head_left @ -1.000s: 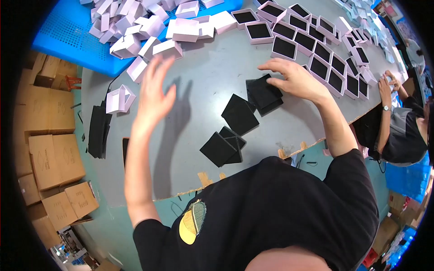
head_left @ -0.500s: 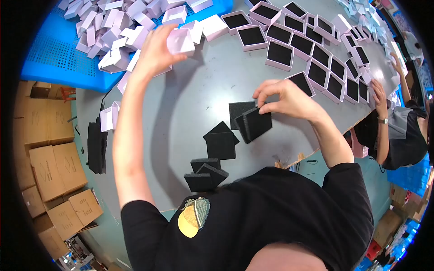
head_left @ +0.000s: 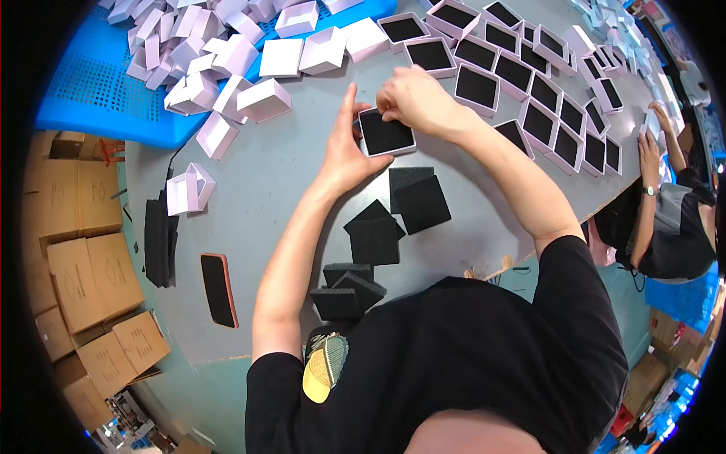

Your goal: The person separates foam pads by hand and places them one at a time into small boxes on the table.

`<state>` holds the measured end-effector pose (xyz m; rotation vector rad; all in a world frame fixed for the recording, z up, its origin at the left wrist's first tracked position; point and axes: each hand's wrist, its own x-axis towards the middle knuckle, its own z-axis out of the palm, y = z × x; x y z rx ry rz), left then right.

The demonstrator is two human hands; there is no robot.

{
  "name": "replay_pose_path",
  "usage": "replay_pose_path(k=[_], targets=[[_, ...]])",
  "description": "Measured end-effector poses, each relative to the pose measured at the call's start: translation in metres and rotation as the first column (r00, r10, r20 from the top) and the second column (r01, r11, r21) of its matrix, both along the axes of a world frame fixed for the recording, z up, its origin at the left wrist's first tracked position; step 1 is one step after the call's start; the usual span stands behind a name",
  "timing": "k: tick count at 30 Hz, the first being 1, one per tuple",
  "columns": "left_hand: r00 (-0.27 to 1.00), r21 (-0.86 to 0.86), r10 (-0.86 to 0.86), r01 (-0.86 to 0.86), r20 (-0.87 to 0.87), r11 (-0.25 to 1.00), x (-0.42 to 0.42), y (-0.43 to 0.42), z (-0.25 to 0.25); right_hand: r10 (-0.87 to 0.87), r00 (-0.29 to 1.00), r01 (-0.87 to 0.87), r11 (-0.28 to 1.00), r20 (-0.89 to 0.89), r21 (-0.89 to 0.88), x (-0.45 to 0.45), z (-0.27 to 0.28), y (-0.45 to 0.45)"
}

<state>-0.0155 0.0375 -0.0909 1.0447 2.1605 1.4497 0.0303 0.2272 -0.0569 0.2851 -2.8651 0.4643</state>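
Between my hands, on the grey table, is a pale pink box [head_left: 387,133] with a black foam pad lying inside it. My left hand [head_left: 349,144] grips the box from its left side, thumb along the near edge and fingers at the far left corner. At the box's far right corner is my right hand [head_left: 411,98], its fingers curled together over the rim; whether they pinch anything is hidden. Loose black foam pads [head_left: 422,204] lie just nearer to me, with more pads [head_left: 374,240] and a further small pile [head_left: 344,291] toward my body.
Pink boxes with black pads [head_left: 538,121] crowd the right side. Empty pink boxes [head_left: 265,100] spill from a blue basket [head_left: 98,113] at the far left. A phone [head_left: 218,290] and black strips [head_left: 159,240] lie left. A co-worker's hand [head_left: 649,155] is at far right.
My left hand has brought an empty box from the far left to the middle. My right hand moved up to it, and a black pad now lies in the box.
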Motion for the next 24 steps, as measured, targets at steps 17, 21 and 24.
replay_pose_path(k=[17, 21, 24], targets=[[0.552, -0.299, -0.105, -0.275, -0.827, 0.914, -0.125, -0.084, 0.037, 0.079, 0.974, 0.005, 0.93, 0.212, -0.368, 0.124, 0.002, -0.031], [0.829, -0.304, -0.057, -0.14, -0.557, 0.942, -0.12, -0.08, 0.048, 0.149, 0.903, 0.2, 0.685, 0.403, -0.701, 0.112, 0.032, -0.015], [0.924, -0.273, -0.02, -0.092, -0.382, 0.958, -0.091, -0.069, 0.021, 0.005, 0.958, 0.221, 0.623, 0.287, -0.75, 0.083, 0.048, -0.003]])
